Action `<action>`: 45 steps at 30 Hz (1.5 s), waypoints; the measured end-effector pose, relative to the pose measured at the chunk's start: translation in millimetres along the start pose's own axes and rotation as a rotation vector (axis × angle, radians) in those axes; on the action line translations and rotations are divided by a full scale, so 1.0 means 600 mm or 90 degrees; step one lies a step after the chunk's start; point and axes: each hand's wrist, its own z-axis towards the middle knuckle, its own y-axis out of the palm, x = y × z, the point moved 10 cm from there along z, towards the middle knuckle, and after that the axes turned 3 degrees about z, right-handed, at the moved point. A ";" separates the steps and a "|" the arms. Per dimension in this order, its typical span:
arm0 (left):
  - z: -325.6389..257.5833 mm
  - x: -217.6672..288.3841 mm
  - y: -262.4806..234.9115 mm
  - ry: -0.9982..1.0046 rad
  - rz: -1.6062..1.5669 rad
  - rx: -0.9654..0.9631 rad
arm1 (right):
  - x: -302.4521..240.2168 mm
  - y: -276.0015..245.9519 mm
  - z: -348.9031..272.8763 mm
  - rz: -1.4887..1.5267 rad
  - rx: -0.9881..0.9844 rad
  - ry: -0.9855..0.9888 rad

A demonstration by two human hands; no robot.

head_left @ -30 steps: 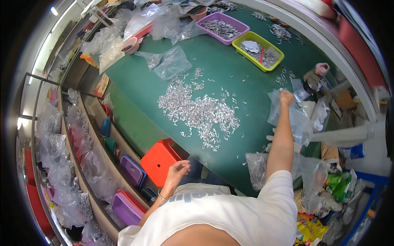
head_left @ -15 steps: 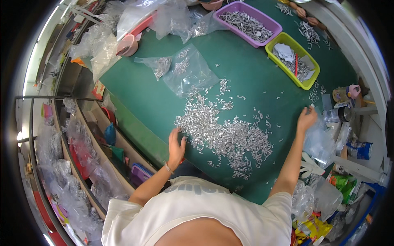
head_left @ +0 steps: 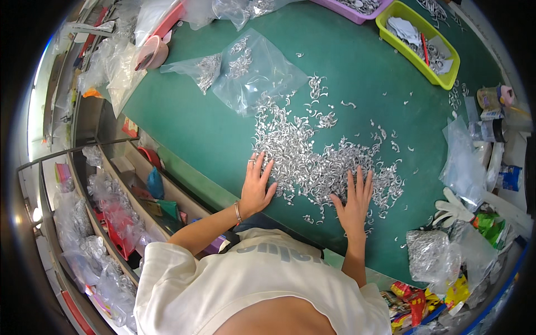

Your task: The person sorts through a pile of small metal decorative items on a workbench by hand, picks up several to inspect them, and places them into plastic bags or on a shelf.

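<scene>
A wide pile of small silvery curved metal pieces (head_left: 301, 153) lies loose on the green table (head_left: 195, 148). At its near left edge rests my left hand (head_left: 257, 184), fingers stretched and apart, touching the pieces. My right hand (head_left: 354, 202) lies spread on the near right part of the pile, its fingertips among the pieces. Neither hand grips anything. Just beyond the pile, a clear plastic bag (head_left: 251, 78) lies flat with some of the same pieces in it. Beside that is a smaller clear bag of pieces (head_left: 207, 72).
A lime-green tray (head_left: 427, 71) with metal pieces, paper and a red stick stands far right, near a purple tray (head_left: 357, 15). A pink cup (head_left: 153, 53) is far left. A white glove (head_left: 451, 207) and plastic bags (head_left: 432, 254) crowd the right edge. Divided shelving (head_left: 131, 184) runs left.
My right hand has come from the table's right edge inward onto the pile. My left hand stays at the pile's left edge. The view has shifted, bringing the pile nearer.
</scene>
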 end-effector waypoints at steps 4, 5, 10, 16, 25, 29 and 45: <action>-0.008 0.001 0.000 0.032 -0.022 0.023 | -0.014 0.014 -0.025 0.024 -0.008 -0.005; -0.008 0.002 -0.001 0.042 -0.031 0.033 | -0.019 0.014 -0.028 0.026 -0.008 -0.003; -0.021 -0.002 -0.007 0.068 -0.086 0.076 | -0.034 0.012 -0.048 0.047 0.020 -0.039; -0.033 -0.003 -0.016 0.097 -0.131 0.113 | -0.063 0.019 -0.079 -0.012 0.074 -0.069; -0.044 0.012 -0.022 0.167 -0.179 0.140 | -0.149 0.072 -0.093 -0.081 0.115 -0.113; -0.052 0.022 -0.017 0.216 -0.195 0.147 | -0.148 0.079 -0.104 -0.091 0.116 -0.119; -0.027 0.077 0.026 0.319 -0.014 0.159 | 0.004 0.027 -0.188 -0.160 0.278 0.124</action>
